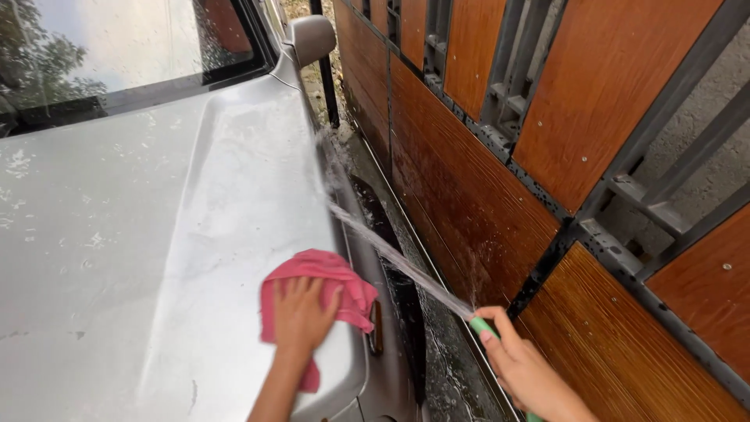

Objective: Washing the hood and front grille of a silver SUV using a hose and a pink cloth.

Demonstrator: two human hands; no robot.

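Observation:
My left hand [301,314] presses flat on a pink cloth [350,289] against the right front corner of a silver car hood [156,234]. To the right and slightly lower, my right hand [525,371] grips a green hose [482,325], the thumb over its end. A thin jet of water [391,254] shoots from the hose up and left and strikes the hood's right edge near the fender. The hood is wet with streaks and foam spots.
A gate of brown wood-look panels [461,187] in a grey metal frame [664,227] runs close along the car's right side, leaving a narrow wet gap. The windscreen [117,47] and side mirror [311,37] lie at the top.

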